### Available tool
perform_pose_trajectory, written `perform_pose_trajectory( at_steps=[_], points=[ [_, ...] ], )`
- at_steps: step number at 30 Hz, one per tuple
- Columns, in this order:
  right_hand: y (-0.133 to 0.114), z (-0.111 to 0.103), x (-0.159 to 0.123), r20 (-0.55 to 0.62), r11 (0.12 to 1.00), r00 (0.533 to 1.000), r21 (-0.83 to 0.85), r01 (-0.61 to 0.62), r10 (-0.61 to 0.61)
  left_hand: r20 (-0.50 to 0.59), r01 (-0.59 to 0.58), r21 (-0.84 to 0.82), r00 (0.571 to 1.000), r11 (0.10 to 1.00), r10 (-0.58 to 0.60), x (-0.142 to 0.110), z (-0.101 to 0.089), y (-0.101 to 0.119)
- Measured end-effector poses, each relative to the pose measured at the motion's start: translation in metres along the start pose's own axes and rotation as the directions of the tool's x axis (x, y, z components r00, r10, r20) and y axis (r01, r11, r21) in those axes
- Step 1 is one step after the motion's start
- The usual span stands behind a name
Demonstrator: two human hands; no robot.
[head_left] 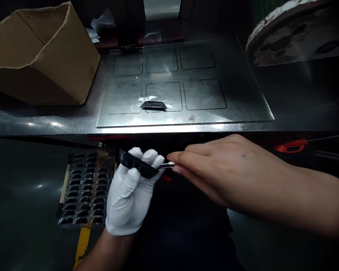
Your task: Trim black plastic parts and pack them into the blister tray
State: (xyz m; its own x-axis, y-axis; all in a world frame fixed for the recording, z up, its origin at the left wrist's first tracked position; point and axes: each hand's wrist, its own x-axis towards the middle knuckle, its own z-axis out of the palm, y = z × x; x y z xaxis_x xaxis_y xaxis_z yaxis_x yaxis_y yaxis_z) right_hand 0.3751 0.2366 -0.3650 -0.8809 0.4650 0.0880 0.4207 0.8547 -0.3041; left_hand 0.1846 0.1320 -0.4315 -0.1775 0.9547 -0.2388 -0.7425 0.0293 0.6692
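Note:
My left hand, in a white glove, pinches a small black trapezoid plastic part between thumb and fingers, tilted down to the right. My bare right hand grips a thin metal-tipped tool with a pale section by the fingertips. The tool's tip meets or lies very close to the part's lower right end; exact contact cannot be made out. Most of the tool is hidden in my right hand. A similar black part lies on clear film on the glass plate beyond my hands.
A cardboard box stands at the left of the metal bench. Below left, a clear tray holds rows of black parts. A round, worn disc is at upper right. An orange-red handle hangs under the bench edge.

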Motion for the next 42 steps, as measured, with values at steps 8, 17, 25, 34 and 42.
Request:
perform_pose_trajectory(
  at_steps=[8,17,25,34,42],
  points=[
    [-0.001,0.002,0.006,0.087,0.998,0.996,-0.062,0.026,-0.021,-0.021,0.003,0.009,1.0,1.0,-0.002,-0.003,0.001,0.004],
    [-0.008,0.001,0.002,0.048,0.983,0.998,-0.176,0.056,-0.049,-0.024,-0.018,0.053,1.0,0.998,0.02,-0.004,0.0,0.003],
    [-0.009,0.001,0.0,0.04,0.979,0.998,-0.199,0.049,-0.042,0.009,-0.11,0.086,0.994,0.99,0.11,-0.003,-0.004,-0.003],
    [-0.004,0.004,-0.005,-0.066,1.0,0.998,-0.024,-0.006,0.005,0.015,-0.252,0.135,0.968,0.958,0.252,-0.003,-0.005,-0.012],
    [0.159,0.027,-0.029,-0.467,0.795,0.726,-0.077,-0.602,0.504,0.16,-0.11,-0.018,0.981,0.994,0.112,0.011,0.0,-0.008]
  ],
)
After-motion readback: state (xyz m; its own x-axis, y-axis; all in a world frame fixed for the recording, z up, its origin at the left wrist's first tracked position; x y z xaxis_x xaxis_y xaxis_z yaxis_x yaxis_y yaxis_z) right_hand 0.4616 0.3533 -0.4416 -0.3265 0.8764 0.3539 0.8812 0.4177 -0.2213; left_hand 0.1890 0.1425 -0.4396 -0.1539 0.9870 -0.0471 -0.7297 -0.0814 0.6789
